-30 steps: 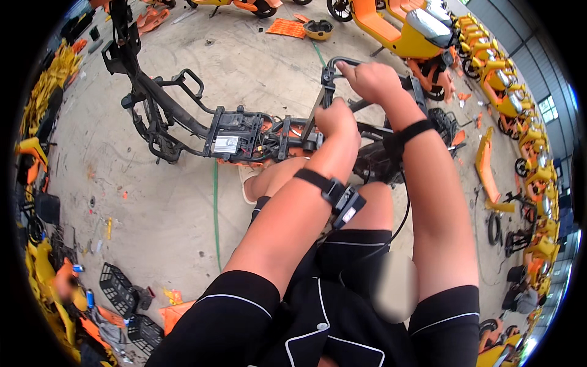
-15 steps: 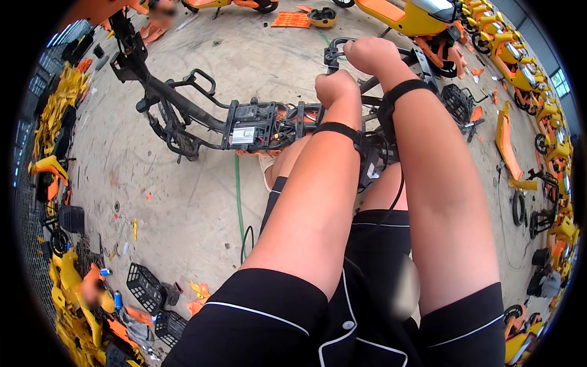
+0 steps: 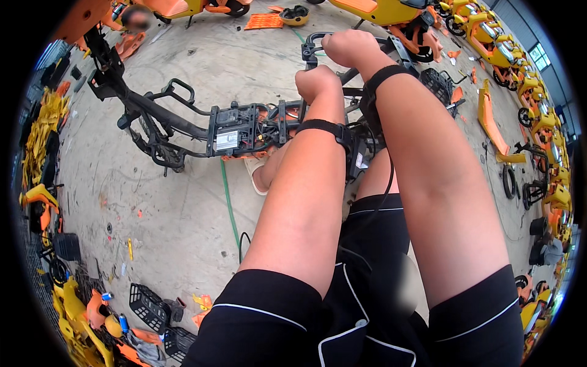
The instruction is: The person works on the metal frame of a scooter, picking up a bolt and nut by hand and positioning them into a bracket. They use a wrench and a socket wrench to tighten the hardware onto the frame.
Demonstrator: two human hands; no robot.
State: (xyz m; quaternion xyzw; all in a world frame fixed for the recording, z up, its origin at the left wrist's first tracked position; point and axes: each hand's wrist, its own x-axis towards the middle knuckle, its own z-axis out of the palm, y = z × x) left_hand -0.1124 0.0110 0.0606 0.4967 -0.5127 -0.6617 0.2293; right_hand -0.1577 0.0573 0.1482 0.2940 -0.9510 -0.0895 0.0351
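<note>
A: What was the biggest thing in front of you?

B: The floor, bare concrete, with a green line painted across it. Yellow and orange scooters ringed you along the far and right edges, and loose orange panels lay on your right.

A: And what were you working on?

B: A stripped black frame, lying across the floor ahead of you, its tangle of wires and a grey box bared in the middle. It ran from the upper left to right under your hands.

A: How stood your grip?

B: Your right hand was closed in a fist around a black bar at the frame's far end. Your left hand was curled shut too, just beside it and lower, over the frame's middle; what it had hold of you could not tell, for the knuckles hid it. Both wrists wore black straps.

A: Anything smaller about?

B: Black baskets lay at your lower left among orange scraps, and a helmet sat far ahead by an orange panel.
</note>
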